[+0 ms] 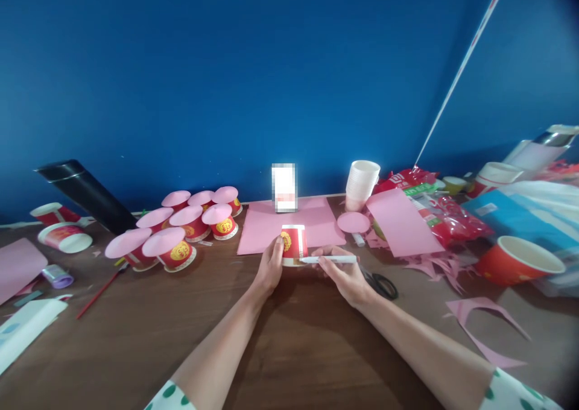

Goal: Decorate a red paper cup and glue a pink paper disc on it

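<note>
Left hand [270, 265] holds cup [294, 244]; right hand [346, 277] sets pen [328, 258] at rim.

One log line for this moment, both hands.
left hand: grip on red cup | right hand: grip on white pen, tip at cup's lower side | scissors: beside right hand | pink sheet: behind cup

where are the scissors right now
Head view, right of centre: the scissors lie on the wooden table, partly behind the right hand holding the pen.
</note>
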A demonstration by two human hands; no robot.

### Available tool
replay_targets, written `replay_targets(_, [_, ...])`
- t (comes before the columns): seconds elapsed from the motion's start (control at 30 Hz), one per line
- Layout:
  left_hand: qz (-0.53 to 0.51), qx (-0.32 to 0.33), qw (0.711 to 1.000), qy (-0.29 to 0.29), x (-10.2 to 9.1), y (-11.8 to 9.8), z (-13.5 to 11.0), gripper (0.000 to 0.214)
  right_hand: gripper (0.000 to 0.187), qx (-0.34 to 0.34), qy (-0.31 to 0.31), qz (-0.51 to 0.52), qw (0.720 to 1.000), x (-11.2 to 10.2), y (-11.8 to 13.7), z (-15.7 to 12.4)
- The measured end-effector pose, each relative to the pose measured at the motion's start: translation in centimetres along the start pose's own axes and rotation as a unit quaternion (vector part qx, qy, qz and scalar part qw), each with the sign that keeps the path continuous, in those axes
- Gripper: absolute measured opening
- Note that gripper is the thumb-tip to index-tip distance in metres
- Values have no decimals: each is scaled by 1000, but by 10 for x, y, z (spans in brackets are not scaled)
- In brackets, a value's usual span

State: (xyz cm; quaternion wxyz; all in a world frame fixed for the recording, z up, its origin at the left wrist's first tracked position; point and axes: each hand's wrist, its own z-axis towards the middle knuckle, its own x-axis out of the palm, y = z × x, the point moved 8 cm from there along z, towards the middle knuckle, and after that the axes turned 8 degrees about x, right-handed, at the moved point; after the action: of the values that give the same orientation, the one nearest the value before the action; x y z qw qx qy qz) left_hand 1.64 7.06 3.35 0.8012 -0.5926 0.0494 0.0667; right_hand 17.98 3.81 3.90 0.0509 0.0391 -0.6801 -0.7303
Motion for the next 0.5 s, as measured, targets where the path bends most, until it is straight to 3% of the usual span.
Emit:
replay_targets(0.2, [-13, -6, 1000, 10, 2, -1, -1, 42, 25, 16, -29, 40, 999, -4, -1, 1])
replay_targets(0.5, [-21, -24, 999, -18, -2, 7, 0, 42, 24, 11, -6, 63, 998, -2, -6, 2])
